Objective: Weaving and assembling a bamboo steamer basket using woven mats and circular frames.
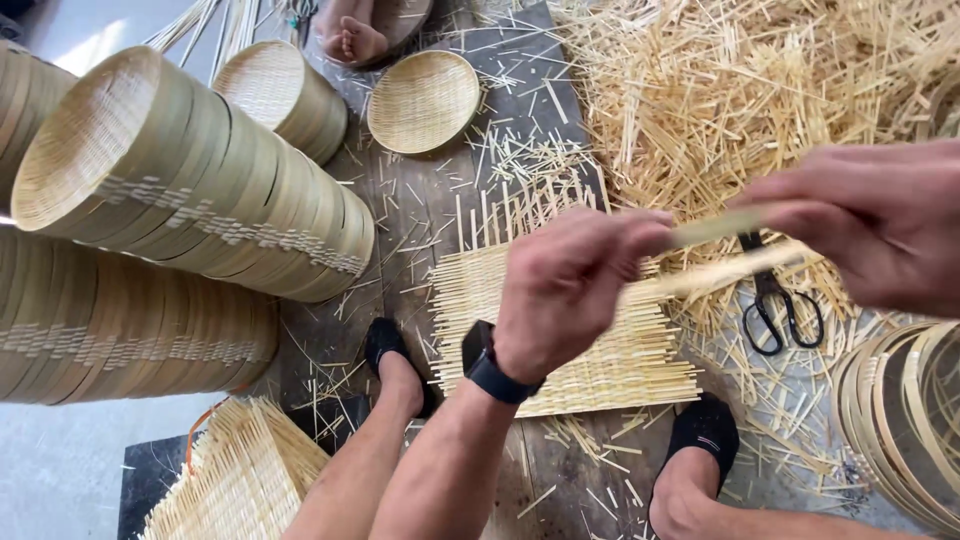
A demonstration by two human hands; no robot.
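Dark wooden boards [420,215] underfoot, littered with bamboo offcuts; grey floor [60,470] at the left edge. Left hand [565,285] clenched around a pale bamboo strip [715,228], right hand [870,225] pinching its far end, both raised above a half-woven bamboo mat [560,330] lying flat between two black-socked feet. Black scissors [775,310] resting just beside the mat. Stacked round bamboo trays [200,190] leaning at left, heap of splints [740,90] top right, bent hoops [900,420] lower right.
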